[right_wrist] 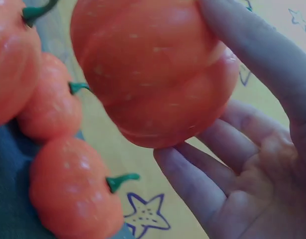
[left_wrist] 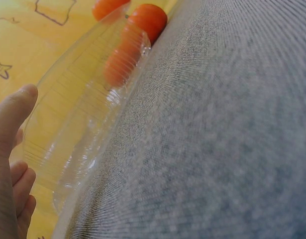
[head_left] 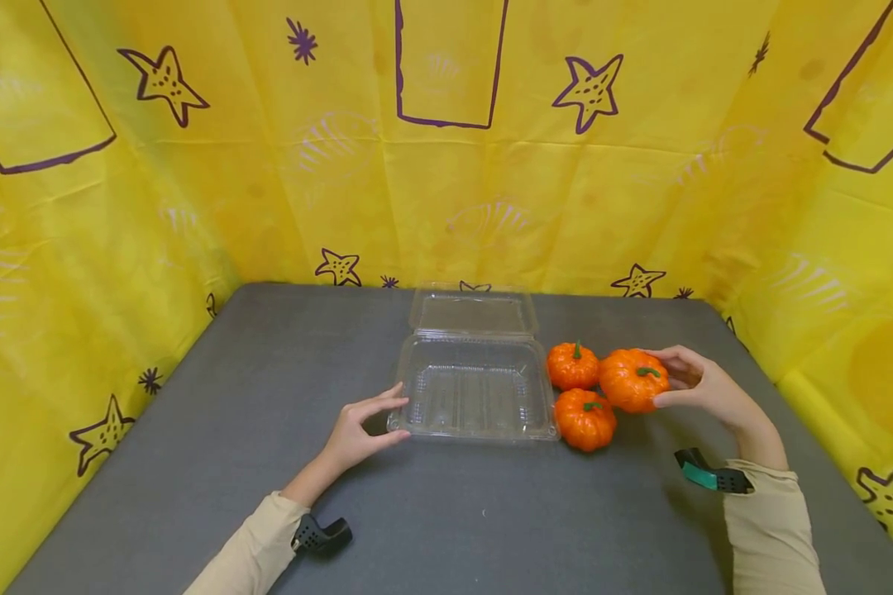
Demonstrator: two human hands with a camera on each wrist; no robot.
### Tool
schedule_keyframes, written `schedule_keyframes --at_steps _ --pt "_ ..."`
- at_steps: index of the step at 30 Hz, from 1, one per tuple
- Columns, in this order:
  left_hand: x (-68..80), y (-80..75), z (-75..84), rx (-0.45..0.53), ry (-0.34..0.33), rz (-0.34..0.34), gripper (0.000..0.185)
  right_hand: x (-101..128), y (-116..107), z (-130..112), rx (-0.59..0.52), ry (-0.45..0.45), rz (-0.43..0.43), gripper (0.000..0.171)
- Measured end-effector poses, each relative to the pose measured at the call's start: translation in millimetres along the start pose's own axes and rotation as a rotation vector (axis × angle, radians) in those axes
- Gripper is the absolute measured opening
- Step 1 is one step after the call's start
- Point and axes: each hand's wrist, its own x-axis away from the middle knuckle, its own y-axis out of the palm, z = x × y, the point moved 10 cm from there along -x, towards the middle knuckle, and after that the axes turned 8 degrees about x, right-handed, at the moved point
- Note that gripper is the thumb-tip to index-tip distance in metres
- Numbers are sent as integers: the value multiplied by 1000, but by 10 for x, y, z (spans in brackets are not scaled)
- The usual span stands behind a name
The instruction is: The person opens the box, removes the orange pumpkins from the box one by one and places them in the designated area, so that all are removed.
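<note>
My right hand (head_left: 703,392) grips an orange toy pumpkin (head_left: 634,380) with a green stem, thumb and fingers around its right side. In the right wrist view this pumpkin (right_wrist: 153,74) is raised above other pumpkins, one of which it hides from the head view. Two pumpkins (head_left: 574,365) (head_left: 584,420) sit along the right side of a clear plastic clamshell box (head_left: 476,434). The box lies open, its lid (head_left: 473,314) folded back toward the curtain. At the box's left edge, my left hand (head_left: 353,434) has its thumb and fingers spread, fingertips right at the rim.
A yellow curtain (head_left: 268,190) with purple starfish drawings encloses the back and sides of the grey table (head_left: 446,521). Dark camera mounts (head_left: 323,535) (head_left: 707,473) project from both wrists.
</note>
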Motion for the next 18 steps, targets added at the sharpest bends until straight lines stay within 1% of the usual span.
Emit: schedule_keyframes --at_steps 4,7,10,15,18 --pt "-2 -2 -10 -3 -13 -3 46 58 -36 47 -4 11 -39 48" --pt "-1 0 -15 -4 -16 -4 45 93 -27 96 13 32 -85 46" --pt "1 0 -14 -7 -12 -4 45 113 -6 125 19 34 -126 44" --pt "2 -3 -13 -6 -19 -5 44 140 49 151 -34 27 -194 41" --pt "5 -4 -13 -7 -25 -5 44 151 76 183 -51 28 -220 38"
